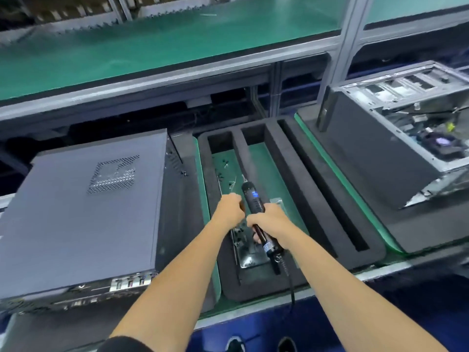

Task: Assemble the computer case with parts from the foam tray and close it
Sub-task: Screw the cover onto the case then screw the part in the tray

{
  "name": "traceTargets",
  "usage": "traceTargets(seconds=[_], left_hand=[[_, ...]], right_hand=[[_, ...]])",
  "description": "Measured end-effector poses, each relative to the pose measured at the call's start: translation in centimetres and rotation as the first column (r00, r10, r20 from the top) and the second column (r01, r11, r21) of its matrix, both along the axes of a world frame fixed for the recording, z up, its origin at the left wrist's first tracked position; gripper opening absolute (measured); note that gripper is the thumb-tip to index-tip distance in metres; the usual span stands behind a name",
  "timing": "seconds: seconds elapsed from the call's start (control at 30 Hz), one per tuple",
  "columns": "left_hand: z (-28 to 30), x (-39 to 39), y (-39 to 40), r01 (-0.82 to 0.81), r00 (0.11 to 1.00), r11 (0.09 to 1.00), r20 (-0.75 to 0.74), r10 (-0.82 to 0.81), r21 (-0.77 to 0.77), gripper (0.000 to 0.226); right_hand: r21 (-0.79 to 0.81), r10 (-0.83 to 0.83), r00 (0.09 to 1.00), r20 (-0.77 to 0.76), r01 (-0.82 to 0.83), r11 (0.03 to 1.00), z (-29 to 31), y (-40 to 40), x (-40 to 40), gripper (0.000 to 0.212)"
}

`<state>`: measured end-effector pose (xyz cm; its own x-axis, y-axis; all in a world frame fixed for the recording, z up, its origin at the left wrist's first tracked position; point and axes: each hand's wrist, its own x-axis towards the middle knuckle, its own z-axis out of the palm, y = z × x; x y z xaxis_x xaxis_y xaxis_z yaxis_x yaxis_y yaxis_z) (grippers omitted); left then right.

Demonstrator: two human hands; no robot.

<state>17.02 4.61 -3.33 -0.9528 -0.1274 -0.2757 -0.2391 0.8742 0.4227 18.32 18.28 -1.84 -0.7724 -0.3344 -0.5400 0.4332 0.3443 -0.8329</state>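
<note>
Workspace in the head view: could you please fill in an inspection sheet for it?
Surface: green mat under the foam tray.
Job's things: closed computer case left of the tray; open case on its right; small screws in the tray.
Clutter: clear bag in the tray.
Hands: right hand grips electric screwdriver; left hand curled beside it, contents unclear.
Cables: screwdriver cord trails toward the person.
Surroundings: green conveyor behind.

The right hand [266,219] grips a black screwdriver [253,199] over the foam tray [299,189], its tip pointing to 11 o'clock. The left hand [228,209] is curled just beside it, at its 9 o'clock. Small screws [225,163] lie in the tray. A closed case [83,207] lies at 9 o'clock. An open case [396,138] sits at 2 o'clock.
</note>
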Motion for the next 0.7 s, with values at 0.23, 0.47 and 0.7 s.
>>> traceTargets(seconds=[0.23, 0.47, 0.7], left_hand=[[-4.5, -1.0, 0.0, 0.331, 0.94, 0.906, 0.182, -0.29, -0.265, 0.007], [-5.9, -1.3, -0.5, 0.495, 0.868, 0.703, 0.271, -0.415, -0.51, 0.022], [-6.9, -1.2, 0.5, 0.641, 0.766, 0.517, 0.435, -0.473, -0.568, 0.03]], right_hand=[[0.029, 0.006, 1.0, -0.01, -0.006, 1.0, -2.6, -0.7, -2.6, 0.018], [-0.006, -0.036, 0.999, 0.031, 0.036, 0.999, -3.6, -0.8, -4.6, 0.022], [-0.059, -0.056, 0.996, 0.075, 0.061, 0.996, -3.7, -0.4, -5.2, 0.02]])
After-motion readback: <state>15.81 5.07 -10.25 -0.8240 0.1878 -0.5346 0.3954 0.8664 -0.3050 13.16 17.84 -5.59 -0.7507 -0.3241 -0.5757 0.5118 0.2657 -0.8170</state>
